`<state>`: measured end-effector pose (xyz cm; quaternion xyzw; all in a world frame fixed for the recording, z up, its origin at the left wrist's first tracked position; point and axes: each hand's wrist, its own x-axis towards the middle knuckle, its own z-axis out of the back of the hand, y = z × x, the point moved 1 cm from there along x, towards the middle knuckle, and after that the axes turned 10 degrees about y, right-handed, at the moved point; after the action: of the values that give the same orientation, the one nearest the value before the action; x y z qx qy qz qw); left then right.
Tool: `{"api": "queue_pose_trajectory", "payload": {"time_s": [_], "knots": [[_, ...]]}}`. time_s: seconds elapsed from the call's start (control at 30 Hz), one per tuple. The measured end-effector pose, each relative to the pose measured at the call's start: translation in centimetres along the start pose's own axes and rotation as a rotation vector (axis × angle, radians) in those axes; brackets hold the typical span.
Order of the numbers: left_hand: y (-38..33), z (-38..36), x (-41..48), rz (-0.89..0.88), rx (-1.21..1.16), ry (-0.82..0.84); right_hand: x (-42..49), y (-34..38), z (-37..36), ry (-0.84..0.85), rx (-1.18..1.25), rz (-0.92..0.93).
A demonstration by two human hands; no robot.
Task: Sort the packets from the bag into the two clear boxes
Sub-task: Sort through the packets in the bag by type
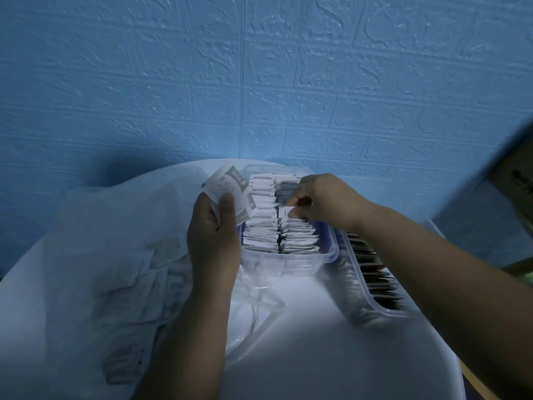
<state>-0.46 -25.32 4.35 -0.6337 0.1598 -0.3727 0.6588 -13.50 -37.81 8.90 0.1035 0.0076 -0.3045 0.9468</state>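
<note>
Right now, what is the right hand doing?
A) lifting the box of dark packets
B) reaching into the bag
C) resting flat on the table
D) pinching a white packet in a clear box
D: the right hand pinches a white packet in the clear box of white packets; the left hand holds loose packets.
</note>
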Motion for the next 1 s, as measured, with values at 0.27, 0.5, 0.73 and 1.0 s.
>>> {"api": "queue_pose_trajectory", "payload": {"time_s": [0.27,0.5,0.73,1.0], "knots": [[0.2,-0.1,0.1,-0.011,-0.003,0.005,0.2,-0.4,0.4,0.091,0.094,-0.067],[0.4,-0.2,0.1,-0.026,0.017,0.011,0.0,-0.3,0.4,0.085,0.110,-0.033],[0.2,-0.1,0.1,-0.028,0.041,0.038,0.2,0.1,0.6,0.027,0.144,-0.003],[-0.6,0.0,-0.2,-0.049,0.086,0.138,0.2,4.9,1.9,-0.127,0.644,0.163]]}}
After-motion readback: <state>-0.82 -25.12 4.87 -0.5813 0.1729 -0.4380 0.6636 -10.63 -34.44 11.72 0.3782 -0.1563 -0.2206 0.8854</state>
